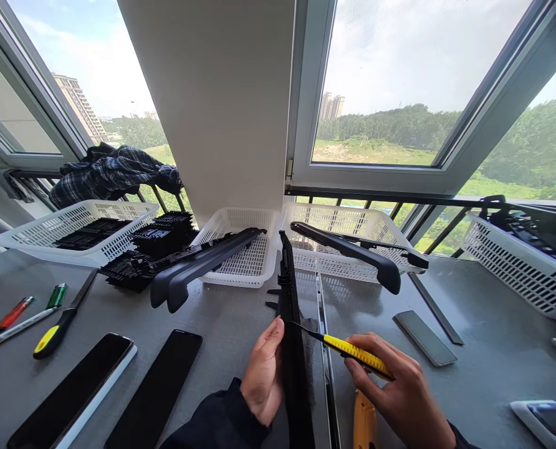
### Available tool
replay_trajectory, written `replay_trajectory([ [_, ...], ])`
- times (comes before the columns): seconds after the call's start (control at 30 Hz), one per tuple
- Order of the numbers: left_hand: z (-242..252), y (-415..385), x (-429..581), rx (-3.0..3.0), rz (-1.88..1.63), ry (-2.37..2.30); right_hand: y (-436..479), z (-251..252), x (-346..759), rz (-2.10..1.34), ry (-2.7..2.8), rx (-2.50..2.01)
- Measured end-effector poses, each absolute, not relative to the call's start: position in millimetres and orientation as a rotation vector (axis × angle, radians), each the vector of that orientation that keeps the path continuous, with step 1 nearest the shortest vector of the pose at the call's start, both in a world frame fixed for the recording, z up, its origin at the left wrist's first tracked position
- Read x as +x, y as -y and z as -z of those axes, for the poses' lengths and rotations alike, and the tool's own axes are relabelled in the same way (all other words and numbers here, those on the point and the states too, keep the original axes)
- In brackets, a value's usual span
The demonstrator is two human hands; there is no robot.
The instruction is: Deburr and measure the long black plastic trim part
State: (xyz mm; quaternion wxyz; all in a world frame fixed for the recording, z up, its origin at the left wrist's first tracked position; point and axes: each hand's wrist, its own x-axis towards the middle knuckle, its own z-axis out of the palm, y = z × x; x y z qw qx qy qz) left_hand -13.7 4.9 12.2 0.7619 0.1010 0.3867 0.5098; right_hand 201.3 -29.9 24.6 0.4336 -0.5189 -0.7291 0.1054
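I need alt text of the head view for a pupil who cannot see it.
A person's left hand holds a long black part while the right hand points a yellow-handled tool at it. Around them, a grey table bears phones and lighters, with white perforated baskets beyond.

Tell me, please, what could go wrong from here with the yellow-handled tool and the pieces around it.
The yellow-handled tool in the right hand has its thin tip at the long black part, close to the left hand; a slip might nick that hand. Also, a black handle lies across a white basket with its thick end jutting past the front rim, so a bump could perhaps knock it down.
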Motion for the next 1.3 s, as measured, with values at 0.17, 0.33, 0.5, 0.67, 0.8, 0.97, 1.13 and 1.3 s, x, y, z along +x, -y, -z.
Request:
replay_trajectory([
  [0.17,-12,-7,-15,0.213,-1.112,-0.856,38,-19,192,-0.291,1.798,-1.403],
  [0.33,-9,-6,-16,0.181,-1.128,-0.814,45,-12,176,-0.266,1.780,-1.358],
  [0.5,-9,-5,-16,0.168,-1.119,-0.805,45,-15,170,-0.228,1.802,-1.357],
  [0.67,-9,-6,-15,0.202,-1.132,-0.784,45,-11,174,-0.216,1.739,-1.402],
  [0.8,-8,-7,-17,0.202,-1.130,-0.798,47,-6,174,-0.257,1.727,-1.393],
  [0.97,-8,-7,-19,0.197,-1.121,-0.804,46,-8,173,-0.252,1.724,-1.394],
  [1.13,-13,-8,-20,0.211,-1.127,-0.769,47,-13,175,-0.277,1.712,-1.428],
  [1.3,-14,-8,-20,0.180,-1.165,-0.747,49,-12,175,-0.256,1.726,-1.396],
])
